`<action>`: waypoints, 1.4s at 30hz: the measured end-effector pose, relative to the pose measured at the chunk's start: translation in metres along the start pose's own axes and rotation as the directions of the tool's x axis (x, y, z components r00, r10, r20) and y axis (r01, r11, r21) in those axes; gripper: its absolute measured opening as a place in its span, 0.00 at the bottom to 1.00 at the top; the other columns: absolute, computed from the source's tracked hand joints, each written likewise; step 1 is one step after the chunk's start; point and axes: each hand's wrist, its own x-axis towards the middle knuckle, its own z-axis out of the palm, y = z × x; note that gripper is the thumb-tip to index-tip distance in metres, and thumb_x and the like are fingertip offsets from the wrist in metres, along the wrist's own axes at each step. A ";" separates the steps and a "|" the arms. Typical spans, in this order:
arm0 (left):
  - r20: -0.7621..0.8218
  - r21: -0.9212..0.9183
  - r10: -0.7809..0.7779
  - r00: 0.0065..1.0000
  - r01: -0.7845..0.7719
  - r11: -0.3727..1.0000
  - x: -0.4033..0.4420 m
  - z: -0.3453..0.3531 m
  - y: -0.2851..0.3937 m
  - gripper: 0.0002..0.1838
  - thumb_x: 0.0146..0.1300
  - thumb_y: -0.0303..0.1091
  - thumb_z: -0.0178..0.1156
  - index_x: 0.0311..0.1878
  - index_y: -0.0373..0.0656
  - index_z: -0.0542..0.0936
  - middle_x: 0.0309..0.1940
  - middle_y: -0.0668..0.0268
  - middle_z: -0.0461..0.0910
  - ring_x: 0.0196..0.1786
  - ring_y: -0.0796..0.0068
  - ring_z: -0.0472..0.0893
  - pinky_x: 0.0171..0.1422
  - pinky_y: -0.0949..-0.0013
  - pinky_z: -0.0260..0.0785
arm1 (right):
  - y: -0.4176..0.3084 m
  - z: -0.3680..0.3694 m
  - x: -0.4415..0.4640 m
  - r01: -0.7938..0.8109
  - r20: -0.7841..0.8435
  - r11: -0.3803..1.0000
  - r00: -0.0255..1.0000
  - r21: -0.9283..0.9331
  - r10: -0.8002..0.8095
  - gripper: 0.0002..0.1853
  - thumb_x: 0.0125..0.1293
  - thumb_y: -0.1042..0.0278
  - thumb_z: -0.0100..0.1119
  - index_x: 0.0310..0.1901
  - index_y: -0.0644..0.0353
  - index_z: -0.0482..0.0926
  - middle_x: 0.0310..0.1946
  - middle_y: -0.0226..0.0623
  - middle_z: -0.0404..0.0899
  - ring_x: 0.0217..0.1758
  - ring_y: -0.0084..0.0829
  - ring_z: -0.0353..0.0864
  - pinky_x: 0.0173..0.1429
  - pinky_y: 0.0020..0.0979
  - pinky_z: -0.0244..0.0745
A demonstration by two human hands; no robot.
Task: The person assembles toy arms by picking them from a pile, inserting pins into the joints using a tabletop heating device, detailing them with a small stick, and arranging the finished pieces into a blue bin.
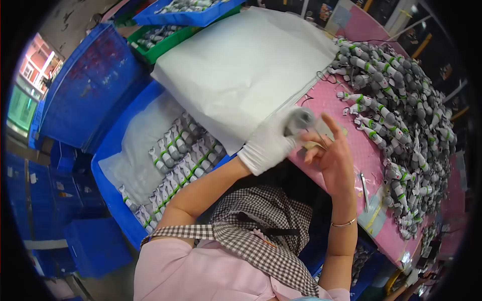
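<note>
My left hand (268, 145), in a white glove, is closed around a small figurine (301, 119). Only a blurred grey rounded end of it shows; the glove hides the rest. Close beside it, my bare right hand (329, 155) has its index finger raised and the other fingers curled. A thin dark line and a pale yellowish scrap show at those fingertips, too smeared to name. Both hands are above the near edge of the pink table (364, 150). To their right lies a big heap of grey and white figurines with green bands (391, 100).
Metal tweezers (365, 192) lie on the table. A large white sheet (241, 65) covers its left part. Left of me, a blue bin (118, 200) holds rows of figurines on plastic. Blue (188, 19) and green (150, 52) crates stand behind. A co-worker's hand (411, 278) shows lower right.
</note>
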 end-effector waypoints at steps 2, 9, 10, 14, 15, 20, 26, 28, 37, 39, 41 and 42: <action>0.224 -0.371 -0.584 0.780 0.623 0.689 0.006 -0.015 0.015 0.21 0.58 0.29 0.60 0.54 0.36 0.70 0.36 0.63 0.78 0.43 0.67 0.80 0.45 0.65 0.72 | 0.000 -0.018 -0.007 0.033 -0.019 0.999 0.999 0.009 -0.033 0.24 0.71 0.61 0.45 0.65 0.62 0.61 0.42 0.43 0.79 0.31 0.26 0.78 0.38 0.24 0.75; 0.298 -0.954 -0.537 0.790 0.267 -0.135 0.003 0.019 -0.012 0.29 0.66 0.43 0.55 0.65 0.39 0.62 0.54 0.65 0.73 0.61 0.64 0.72 0.67 0.53 0.66 | 0.047 -0.036 -0.035 -0.159 0.033 0.974 0.987 0.164 0.156 0.23 0.71 0.65 0.49 0.65 0.59 0.60 0.51 0.45 0.76 0.41 0.33 0.82 0.48 0.33 0.80; 0.295 -0.953 -0.528 0.796 0.284 -0.104 0.004 0.021 -0.009 0.28 0.66 0.43 0.55 0.64 0.40 0.63 0.54 0.64 0.73 0.62 0.63 0.72 0.67 0.53 0.66 | 0.050 -0.032 -0.035 -0.114 0.052 0.928 0.993 0.355 0.102 0.24 0.70 0.66 0.52 0.65 0.58 0.61 0.51 0.45 0.75 0.43 0.34 0.82 0.50 0.35 0.80; 0.348 -0.932 -0.474 0.809 0.353 -0.081 0.003 0.029 -0.001 0.26 0.67 0.42 0.54 0.64 0.42 0.64 0.60 0.61 0.71 0.62 0.63 0.71 0.63 0.54 0.70 | 0.060 -0.031 -0.035 -0.032 0.089 0.853 0.996 0.521 -0.017 0.24 0.66 0.70 0.58 0.63 0.55 0.64 0.53 0.45 0.73 0.43 0.32 0.80 0.50 0.35 0.80; 0.376 -0.922 -0.444 0.813 0.377 -0.090 0.003 0.028 0.000 0.25 0.67 0.42 0.53 0.64 0.42 0.64 0.60 0.61 0.70 0.62 0.63 0.72 0.62 0.54 0.72 | 0.065 -0.035 -0.035 -0.024 0.081 0.850 0.996 0.527 -0.022 0.24 0.66 0.70 0.58 0.63 0.55 0.64 0.53 0.45 0.73 0.43 0.32 0.80 0.50 0.35 0.80; 0.434 -0.881 -0.411 0.802 0.473 -0.005 0.003 0.025 0.005 0.28 0.67 0.42 0.54 0.66 0.39 0.61 0.61 0.58 0.70 0.61 0.62 0.73 0.57 0.57 0.76 | 0.067 -0.041 -0.039 0.247 -0.031 0.963 0.969 0.105 -0.246 0.22 0.63 0.74 0.59 0.59 0.59 0.68 0.44 0.43 0.76 0.38 0.29 0.79 0.47 0.31 0.78; 0.440 -0.876 -0.453 0.776 0.482 -0.026 -0.001 0.034 0.007 0.27 0.69 0.44 0.51 0.65 0.40 0.62 0.60 0.56 0.71 0.59 0.61 0.75 0.54 0.57 0.77 | 0.061 -0.039 -0.047 0.298 -0.077 0.945 0.948 -0.133 -0.309 0.20 0.59 0.82 0.60 0.54 0.62 0.74 0.41 0.37 0.78 0.37 0.27 0.79 0.42 0.27 0.78; 0.464 -0.868 -0.434 0.773 0.494 -0.048 -0.002 0.036 0.007 0.26 0.70 0.46 0.49 0.65 0.41 0.62 0.59 0.56 0.71 0.59 0.61 0.75 0.55 0.56 0.76 | 0.057 -0.037 -0.048 0.331 -0.059 0.887 0.928 -0.323 -0.368 0.19 0.57 0.83 0.61 0.52 0.62 0.76 0.41 0.36 0.78 0.37 0.26 0.80 0.41 0.25 0.77; 0.609 -0.791 -0.413 0.677 0.476 -0.385 -0.013 0.046 -0.006 0.26 0.71 0.53 0.42 0.59 0.41 0.68 0.49 0.59 0.76 0.50 0.62 0.78 0.56 0.56 0.73 | 0.057 -0.033 -0.053 0.412 0.159 0.577 0.885 -0.705 -0.437 0.23 0.44 0.79 0.72 0.46 0.52 0.82 0.31 0.30 0.72 0.33 0.26 0.73 0.34 0.24 0.71; 0.631 -0.771 -0.397 0.667 0.477 -0.423 -0.013 0.046 -0.007 0.26 0.71 0.52 0.42 0.58 0.39 0.69 0.49 0.57 0.76 0.52 0.60 0.77 0.58 0.54 0.71 | 0.055 -0.036 -0.055 0.404 0.144 0.597 0.889 -0.693 -0.434 0.22 0.45 0.78 0.72 0.46 0.54 0.82 0.33 0.31 0.74 0.32 0.25 0.72 0.34 0.24 0.70; 0.641 -0.759 -0.402 0.653 0.466 -0.454 -0.015 0.049 -0.010 0.25 0.72 0.50 0.41 0.59 0.37 0.67 0.50 0.55 0.75 0.55 0.56 0.76 0.61 0.50 0.70 | 0.056 -0.040 -0.058 0.335 0.078 0.656 0.918 -0.677 -0.388 0.22 0.47 0.80 0.72 0.46 0.60 0.80 0.36 0.33 0.77 0.33 0.22 0.75 0.37 0.23 0.72; 0.643 -0.758 -0.399 0.654 0.466 -0.457 -0.014 0.049 -0.007 0.25 0.72 0.50 0.41 0.59 0.37 0.67 0.50 0.55 0.75 0.55 0.56 0.76 0.61 0.50 0.70 | 0.059 -0.042 -0.059 0.333 0.078 0.653 0.919 -0.680 -0.388 0.22 0.47 0.80 0.72 0.46 0.60 0.80 0.36 0.33 0.77 0.33 0.22 0.75 0.37 0.23 0.72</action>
